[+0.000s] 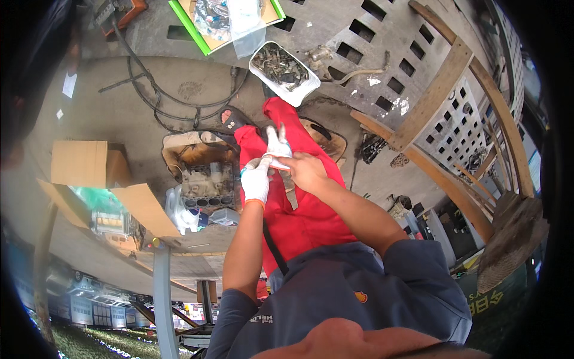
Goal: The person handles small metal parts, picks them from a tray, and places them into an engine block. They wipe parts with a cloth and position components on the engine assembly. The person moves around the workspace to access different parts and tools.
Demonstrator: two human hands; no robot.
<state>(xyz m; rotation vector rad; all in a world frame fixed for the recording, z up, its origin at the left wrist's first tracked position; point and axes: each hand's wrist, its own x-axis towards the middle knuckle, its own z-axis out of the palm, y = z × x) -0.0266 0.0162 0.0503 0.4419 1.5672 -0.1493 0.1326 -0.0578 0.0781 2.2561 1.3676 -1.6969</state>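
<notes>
A white knit glove with an orange cuff covers my left hand (256,180), whose fingers are closed on the cuff of a second white glove (277,142). That loose glove points away from me, above my red trousers (317,209), with its fingers limp. My right hand (307,171) is bare. Its fingers are at the same cuff and seem to pinch its edge, though the fingertips are partly hidden. Left of my legs a dirty engine block (209,184) sits on the floor.
A white tub (306,93) of bolts stands ahead, beside a green-edged tray (190,27) with plastic bags. At left are an open cardboard box (78,163) and a looped black hose (139,90). A wooden frame (431,90) and perforated metal plate (412,36) lie at right.
</notes>
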